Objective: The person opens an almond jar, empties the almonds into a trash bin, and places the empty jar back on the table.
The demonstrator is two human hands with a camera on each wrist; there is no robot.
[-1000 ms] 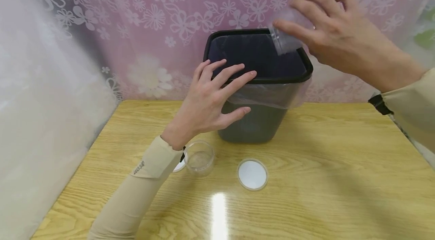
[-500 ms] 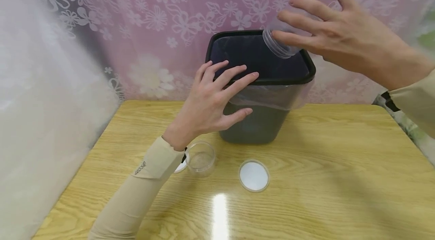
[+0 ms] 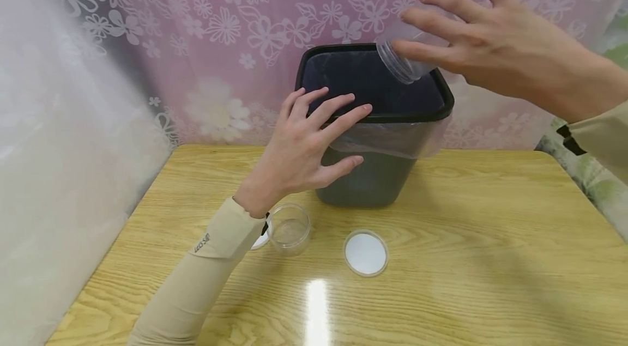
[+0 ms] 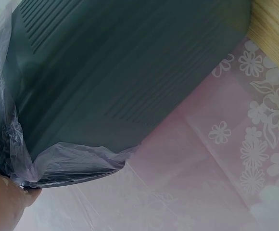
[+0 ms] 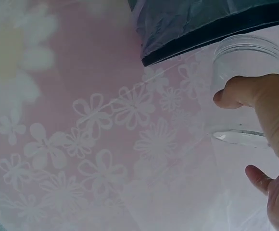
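The right hand holds a small clear plastic jar with its thumb and fingers curled around it. The jar is tipped over, and its open mouth points down at the dark grey plastic bin. The jar hangs just above the back right part of the bin's black rim. In the right wrist view the thumb lies across the side of the jar.

The left hand is spread out. Its straight fingers rest on the front left edge of the bin, and the thumb lies against the bin's side. A thin clear plastic bag lines the bin and folds over its rim. The left wrist view shows the bag hanging down the bin's ribbed side.

The bin stands at the back of a light wooden table. Another small clear jar stands upright on the table, just beside the left sleeve. A round white lid lies flat near it, in front of the bin. Behind the table hangs a pink curtain with white flowers.
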